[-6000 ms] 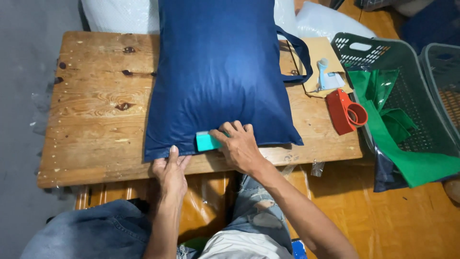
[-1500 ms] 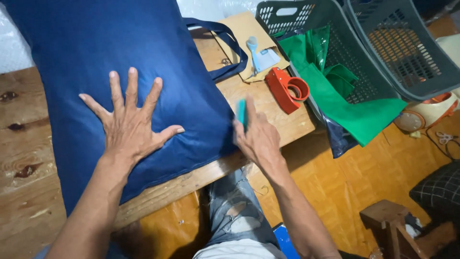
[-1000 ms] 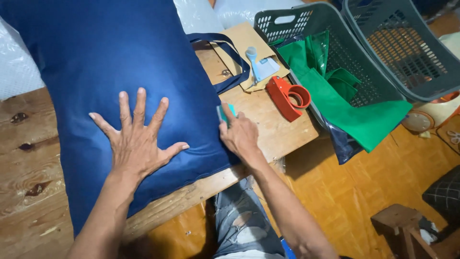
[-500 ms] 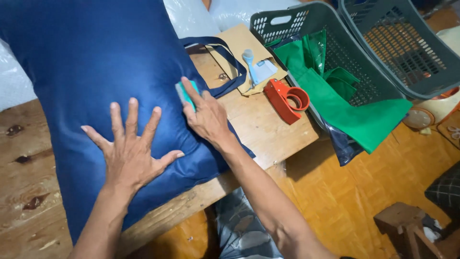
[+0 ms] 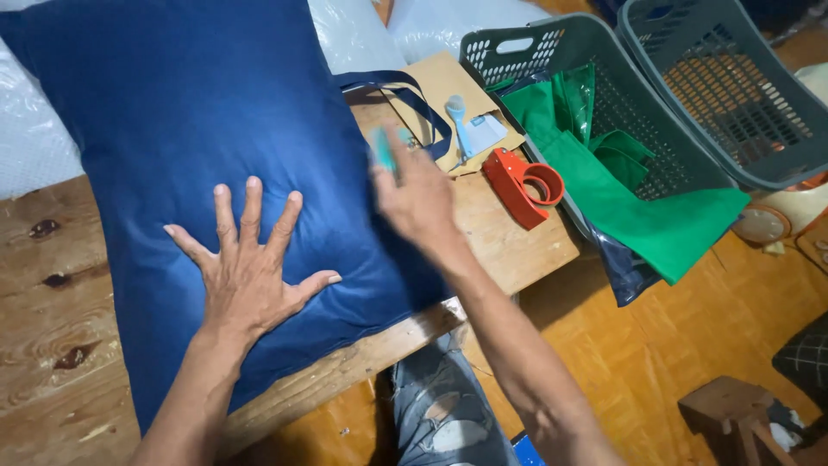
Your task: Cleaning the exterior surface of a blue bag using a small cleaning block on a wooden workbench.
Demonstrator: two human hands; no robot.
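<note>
One navy blue fabric bag (image 5: 198, 138) lies flat across the wooden table (image 5: 52, 345), covering most of its top; its two dark blue handles (image 5: 405, 95) loop out at the right edge onto a tan cardboard sheet (image 5: 453, 82).

Left hand (image 5: 246, 276): flat on the bag near its lower part, palm down, all five fingers spread wide and released, grasping nothing.

Right hand (image 5: 418, 194): over the bag's right edge, just beside the handles, motion-blurred. Its fingers pinch one small teal block (image 5: 382, 148), held upright above the fabric; whether the block touches the bag cannot be told.

On the cardboard: one light blue handled tool (image 5: 459, 121) lying on one small pale blue card (image 5: 485, 134). Just beside them, at the table's right edge, one red tape dispenser (image 5: 522, 185) with a round loop.

Right of the table: two grey plastic laundry baskets. The nearer basket (image 5: 552, 43) holds green fabric (image 5: 655, 224), which spills over its rim and hangs toward the floor, with a dark blue piece beneath it. The second basket (image 5: 733, 95) sits further right, tilted.

Behind the table: white plastic bags (image 5: 34, 121). On the orange parquet floor (image 5: 655, 345): one small wooden stool (image 5: 733, 414) at lower right. The person's torn jeans (image 5: 440, 414) show below the table edge.
</note>
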